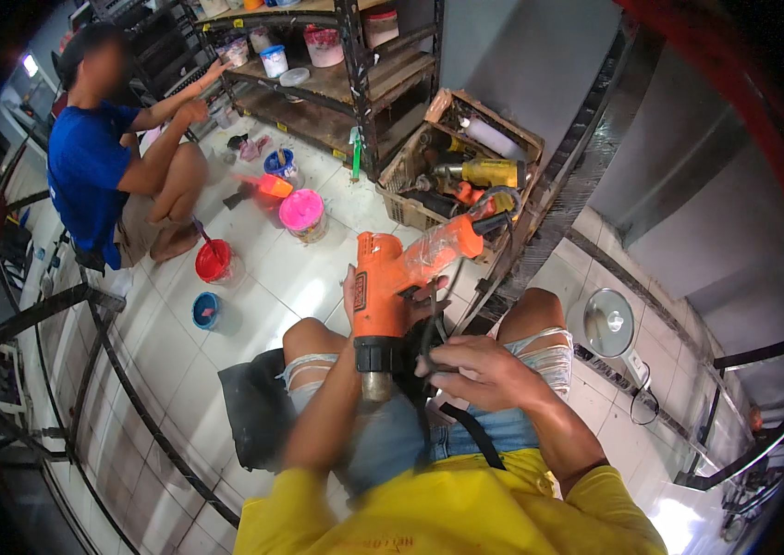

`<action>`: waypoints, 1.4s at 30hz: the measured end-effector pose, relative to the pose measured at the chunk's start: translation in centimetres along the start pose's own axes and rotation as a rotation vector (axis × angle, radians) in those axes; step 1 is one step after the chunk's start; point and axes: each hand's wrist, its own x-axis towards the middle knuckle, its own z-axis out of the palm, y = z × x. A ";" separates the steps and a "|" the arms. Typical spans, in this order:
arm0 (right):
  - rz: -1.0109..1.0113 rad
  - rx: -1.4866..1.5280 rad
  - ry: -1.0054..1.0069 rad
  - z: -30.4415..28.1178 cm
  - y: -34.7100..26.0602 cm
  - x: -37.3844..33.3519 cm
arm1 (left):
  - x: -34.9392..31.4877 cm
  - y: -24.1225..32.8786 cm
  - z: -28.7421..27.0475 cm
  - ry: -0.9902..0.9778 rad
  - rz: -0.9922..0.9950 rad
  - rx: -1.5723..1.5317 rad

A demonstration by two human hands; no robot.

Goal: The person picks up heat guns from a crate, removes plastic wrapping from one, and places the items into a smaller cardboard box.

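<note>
The left hand (349,291) grips the orange heat gun (379,301) above blue shorts (494,430); the right hand (484,372), beside the heat gun, curls round a dark cord (427,347); left of the heat gun stand a red tub (215,263) and pink tub (302,213); beyond its right, a crate (403,209).

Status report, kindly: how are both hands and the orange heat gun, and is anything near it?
Left hand holding heat gun; right hand gripping dark cable. Nozzle pointed toward the wearer. Cable looping near handle; brown crate beyond.
</note>
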 end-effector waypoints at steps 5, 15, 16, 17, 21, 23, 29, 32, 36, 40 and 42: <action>0.278 0.109 -0.200 0.9 0.9 2.4 | -0.3 0.3 2.1 0.065 0.004 -0.213; 0.066 0.118 -0.165 2.5 3.7 1.8 | -0.4 0.2 -1.7 0.006 0.031 -0.495; 0.070 0.179 -0.170 2.4 3.6 1.9 | -0.4 -0.2 -2.2 -0.075 0.029 -0.559; 0.073 0.242 -0.176 2.3 3.4 2.1 | -0.4 -0.4 -2.5 -0.156 0.027 -0.623; 0.333 0.434 -0.259 1.2 2.2 2.7 | -0.3 -1.2 -3.4 -0.222 -0.027 -0.606; 0.279 0.424 -0.182 1.4 1.5 2.9 | -0.1 -1.3 -3.1 -0.255 -0.060 -0.596; 0.071 0.269 -0.076 0.1 -2.1 3.2 | 0.1 0.6 2.8 -0.020 0.022 -0.658; -0.020 0.248 -0.117 0.4 -2.6 3.4 | -0.1 0.9 3.2 -0.045 0.037 -0.635; -0.102 0.072 -0.183 1.1 -1.3 3.9 | -0.5 2.2 -1.6 -0.116 0.061 -0.590; -0.182 0.016 0.076 1.2 1.7 4.9 | -0.9 4.5 2.0 0.429 0.250 -0.334; -0.030 0.197 0.196 0.6 4.7 4.5 | -1.3 5.6 -0.3 0.405 0.264 -0.384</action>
